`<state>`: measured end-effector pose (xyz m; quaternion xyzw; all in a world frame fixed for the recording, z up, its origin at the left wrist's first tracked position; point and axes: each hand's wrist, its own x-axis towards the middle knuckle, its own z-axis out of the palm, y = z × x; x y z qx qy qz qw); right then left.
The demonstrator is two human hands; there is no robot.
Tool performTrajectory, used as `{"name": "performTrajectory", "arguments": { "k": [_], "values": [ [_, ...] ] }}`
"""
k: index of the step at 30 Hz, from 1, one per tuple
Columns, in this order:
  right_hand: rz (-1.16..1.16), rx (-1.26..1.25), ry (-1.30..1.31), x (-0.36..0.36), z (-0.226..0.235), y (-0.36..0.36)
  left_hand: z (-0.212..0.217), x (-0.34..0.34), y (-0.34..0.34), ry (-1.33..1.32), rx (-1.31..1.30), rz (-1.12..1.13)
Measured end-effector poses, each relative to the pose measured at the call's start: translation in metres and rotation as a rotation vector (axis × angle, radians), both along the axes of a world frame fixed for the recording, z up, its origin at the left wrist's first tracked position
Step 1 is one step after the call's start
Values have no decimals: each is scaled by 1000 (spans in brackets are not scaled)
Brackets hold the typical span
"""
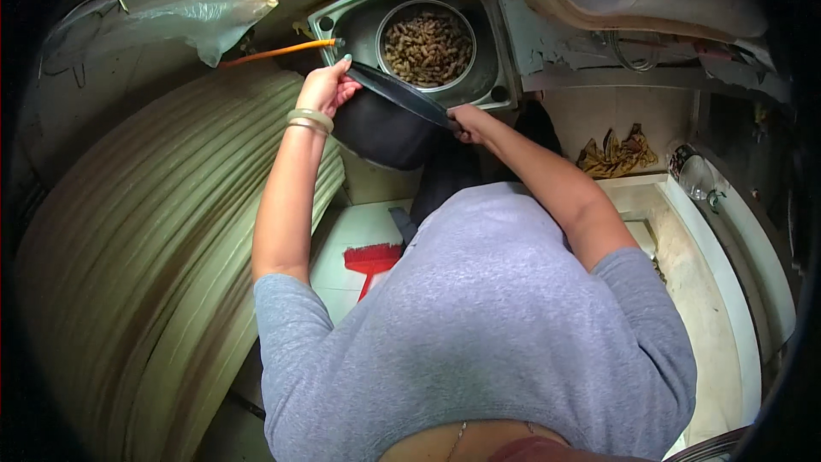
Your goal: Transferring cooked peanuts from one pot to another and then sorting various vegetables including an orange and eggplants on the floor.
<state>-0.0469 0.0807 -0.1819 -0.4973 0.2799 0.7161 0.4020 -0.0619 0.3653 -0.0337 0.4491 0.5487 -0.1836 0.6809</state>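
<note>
Between my hands is a black basin, tilted on its side at the near edge of the metal sink. My left hand, with bangles at the wrist, grips the left end of its rim. My right hand is closed round the right end of the rim. The basin's inside is mostly hidden from this angle. Just beyond it, a round metal bowl stands in the sink. Many small brown, elongated pieces, which I cannot name for certain, fill that bowl.
An orange hose reaches the sink's left side below a clear plastic bag. Pale ribbed sheeting bulges at left. A red brush lies near my body. Brownish peels and a clear cup are at right.
</note>
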Motion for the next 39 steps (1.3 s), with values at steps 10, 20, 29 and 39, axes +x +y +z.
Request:
{"name": "performTrajectory", "arguments": {
  "k": [10,20,29,39],
  "values": [
    [-10,21,-588,12,77,-3,55,-55,-26,-238,138,50],
    [2,152,-763,4,101,-8,46,-134,-52,-221,323,274],
    [-350,-148,-502,38,-19,2,74,-216,-68,-248,528,712],
    [238,-510,-1016,83,-118,29,69,-303,-59,-153,453,1011]
  ]
}}
